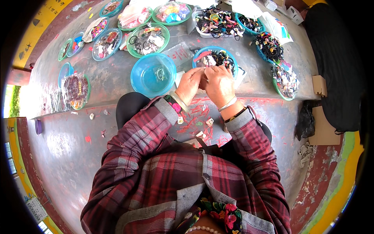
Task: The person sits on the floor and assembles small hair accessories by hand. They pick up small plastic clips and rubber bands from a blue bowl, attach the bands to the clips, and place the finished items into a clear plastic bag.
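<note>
My left hand (pixel 189 86) and my right hand (pixel 219 85) meet fingertip to fingertip over the near rim of a blue bowl (pixel 196 53). Both have their fingers pinched together; what lies between them is too small or too hidden to name. Inside that bowl are dark hair ties (pixel 224 58) and small pale pieces. Just left of my hands stands a wider blue basin (pixel 136 74) with a little pale, stringlike loop (pixel 159 74) in it. A white sheet corner shows beside my left hand, and a clear plastic bag (pixel 180 52) lies behind the basin.
Several bowls of small goods spread across the far table, including a green bowl (pixel 167 35). A white tray of dark hair ties (pixel 218 23) sits behind. Red scraps (pixel 194 121) litter the floor below. At right are black cloth (pixel 331 70) and a cardboard piece (pixel 324 126).
</note>
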`<state>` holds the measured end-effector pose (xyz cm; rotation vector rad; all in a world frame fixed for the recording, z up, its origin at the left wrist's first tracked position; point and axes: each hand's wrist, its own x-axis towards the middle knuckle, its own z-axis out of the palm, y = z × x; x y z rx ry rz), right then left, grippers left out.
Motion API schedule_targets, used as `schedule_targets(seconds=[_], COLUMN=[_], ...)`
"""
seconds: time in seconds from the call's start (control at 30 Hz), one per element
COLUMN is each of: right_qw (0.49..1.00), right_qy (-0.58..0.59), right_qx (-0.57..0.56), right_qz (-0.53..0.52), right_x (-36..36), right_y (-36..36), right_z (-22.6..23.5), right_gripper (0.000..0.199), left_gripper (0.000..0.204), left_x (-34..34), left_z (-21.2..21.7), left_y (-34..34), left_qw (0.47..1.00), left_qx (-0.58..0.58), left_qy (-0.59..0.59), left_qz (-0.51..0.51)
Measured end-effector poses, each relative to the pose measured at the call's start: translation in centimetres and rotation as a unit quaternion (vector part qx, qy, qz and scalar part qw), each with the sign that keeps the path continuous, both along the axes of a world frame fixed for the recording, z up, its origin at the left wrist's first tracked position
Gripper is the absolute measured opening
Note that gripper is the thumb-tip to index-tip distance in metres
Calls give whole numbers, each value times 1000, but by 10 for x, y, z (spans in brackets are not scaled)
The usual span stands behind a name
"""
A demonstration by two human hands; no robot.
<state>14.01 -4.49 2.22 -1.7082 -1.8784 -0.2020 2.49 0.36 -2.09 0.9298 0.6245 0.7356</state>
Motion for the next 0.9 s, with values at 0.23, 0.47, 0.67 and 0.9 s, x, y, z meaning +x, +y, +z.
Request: schedule_targets(seconds=[0.23,0.47,0.67,0.9], right_qw=[916,764,755,936], right_qy=[381,591,607,320], right_qx=[-108,-257,-247,-144], right_qz=[-56,42,34,-35], right_x=[35,44,36,25], right_y=[5,3,6,2], right_z=[12,-4,-18,7], right_gripper=[23,13,10,10], left_gripper=[27,27,28,25], left_x=[-9,-13,-15,-16], left_z=[7,16,22,14], left_y=[17,17,21,26], left_qw=[987,994,994,997], left_qx=[119,76,-76,-54], left_qy=[103,55,-18,50], left_qz=[9,-54,-72,-7])
